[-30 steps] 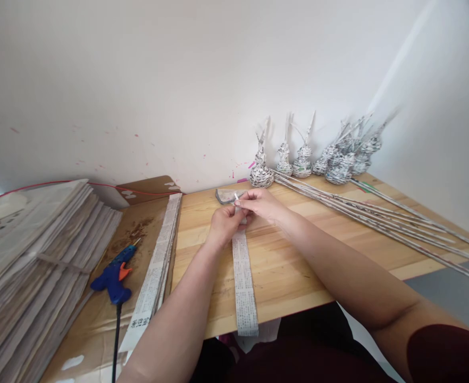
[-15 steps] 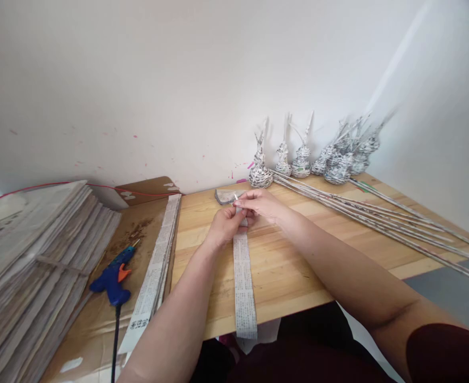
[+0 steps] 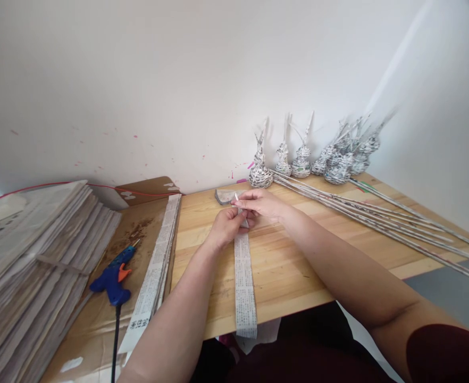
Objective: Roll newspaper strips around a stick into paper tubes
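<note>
A long newspaper strip [image 3: 244,287] lies on the wooden table [image 3: 290,271], running from the front edge up to my hands. My left hand [image 3: 227,225] pinches the far end of the strip, fingers closed. My right hand [image 3: 260,204] is closed beside it, fingers pinched on the same end and on a thin white stick [image 3: 236,197] that pokes out above the fingers. Just behind the hands lies a small grey woven piece [image 3: 226,194].
Several woven newspaper figures [image 3: 304,159] stand by the wall at the back. Several long rolled paper tubes [image 3: 382,218] lie across the table's right side. A pile of newspaper strips [image 3: 155,271], a blue glue gun [image 3: 112,276] on cardboard and a thick newspaper stack [image 3: 31,266] sit at the left.
Almost nothing has moved. The strip's near end has crept slightly away from the table's front edge, and both hands stay pinched at its far end.
</note>
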A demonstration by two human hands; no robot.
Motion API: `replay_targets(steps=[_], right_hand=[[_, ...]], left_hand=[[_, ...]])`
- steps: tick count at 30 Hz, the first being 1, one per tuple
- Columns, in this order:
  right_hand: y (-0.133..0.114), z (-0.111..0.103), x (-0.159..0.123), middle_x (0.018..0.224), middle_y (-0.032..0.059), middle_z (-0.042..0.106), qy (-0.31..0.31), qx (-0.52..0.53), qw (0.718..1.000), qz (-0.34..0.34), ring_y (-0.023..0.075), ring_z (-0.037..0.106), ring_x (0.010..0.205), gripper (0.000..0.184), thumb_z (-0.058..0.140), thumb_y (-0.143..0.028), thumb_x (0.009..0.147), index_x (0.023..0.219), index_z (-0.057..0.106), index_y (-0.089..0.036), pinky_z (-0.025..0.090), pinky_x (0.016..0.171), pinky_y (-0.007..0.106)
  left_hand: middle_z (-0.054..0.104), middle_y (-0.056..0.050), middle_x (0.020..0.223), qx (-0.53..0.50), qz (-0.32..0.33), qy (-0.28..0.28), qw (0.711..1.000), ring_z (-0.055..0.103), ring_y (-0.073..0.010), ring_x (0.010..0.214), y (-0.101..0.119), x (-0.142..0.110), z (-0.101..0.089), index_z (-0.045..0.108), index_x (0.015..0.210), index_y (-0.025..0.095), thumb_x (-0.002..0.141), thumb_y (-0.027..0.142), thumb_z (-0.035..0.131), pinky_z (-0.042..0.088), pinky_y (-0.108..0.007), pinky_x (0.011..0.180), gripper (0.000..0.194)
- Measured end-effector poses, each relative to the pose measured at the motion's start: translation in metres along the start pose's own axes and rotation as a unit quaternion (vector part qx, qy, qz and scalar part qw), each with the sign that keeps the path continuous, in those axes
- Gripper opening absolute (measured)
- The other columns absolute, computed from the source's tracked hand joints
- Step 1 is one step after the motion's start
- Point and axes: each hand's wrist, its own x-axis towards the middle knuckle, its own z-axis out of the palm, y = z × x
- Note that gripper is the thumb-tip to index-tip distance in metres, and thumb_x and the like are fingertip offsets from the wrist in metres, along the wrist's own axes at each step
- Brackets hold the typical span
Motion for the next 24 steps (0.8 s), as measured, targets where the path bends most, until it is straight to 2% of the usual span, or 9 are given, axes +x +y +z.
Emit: replay_targets(steps=[2,6,16,20,24], right_hand=[[0.0002,-0.0014,0.0005,0.052,-0.0031,0.058,0.008,-0.001,1.0,0.004,0.0064,0.048,0.039,0.034,0.08,-0.041,0.066,0.079,0.065,-0.013,0.033,0.036,0.018],[0.0026,-0.0014,0.0025,0.05,-0.0049,0.055,0.061,0.017,0.998,0.012,0.0043,0.044,0.038,0.032,0.083,-0.035,0.061,0.072,0.062,-0.013,0.03,0.035,0.017],[0.0083,-0.0045,0.0049,0.044,-0.0057,0.052,0.032,0.037,0.998,0.04,0.0063,0.044,0.032,0.036,0.082,-0.039,0.064,0.068,0.054,-0.017,0.029,0.029,0.017],[0.0038,-0.0051,0.0005,0.044,-0.0058,0.053,-0.019,0.046,0.998,0.033,0.0088,0.046,0.031,0.037,0.08,-0.044,0.067,0.07,0.053,-0.018,0.033,0.029,0.019],[-0.0015,-0.0086,-0.004,0.049,-0.0034,0.058,-0.091,0.028,0.995,0.024,0.0111,0.053,0.035,0.038,0.076,-0.046,0.071,0.088,0.063,-0.014,0.041,0.033,0.021]], left_hand=[[0.072,-0.012,0.088,-0.004,-0.003,-0.005,1.0,0.067,-0.0185,0.079,0.0001,-0.0003,0.0002,0.071,0.091,0.011,0.072,0.05,0.072,0.053,-0.029,0.07,0.044],[0.072,-0.011,0.083,0.0,-0.015,-0.011,1.0,0.067,-0.0198,0.08,0.0021,-0.0021,0.0011,0.071,0.094,0.011,0.071,0.05,0.073,0.053,-0.03,0.071,0.045],[0.071,-0.01,0.082,-0.003,-0.023,-0.04,0.999,0.066,-0.0182,0.081,0.0066,-0.0055,0.0032,0.07,0.093,0.012,0.073,0.05,0.071,0.053,-0.028,0.071,0.043],[0.071,-0.01,0.082,-0.017,-0.021,-0.052,0.998,0.067,-0.0189,0.08,0.0075,-0.0061,0.0018,0.07,0.09,0.011,0.073,0.051,0.071,0.053,-0.029,0.071,0.043],[0.071,-0.011,0.083,-0.031,-0.021,-0.067,0.997,0.067,-0.0195,0.082,0.0086,-0.0068,0.0013,0.07,0.093,0.011,0.072,0.05,0.072,0.053,-0.029,0.071,0.045]])
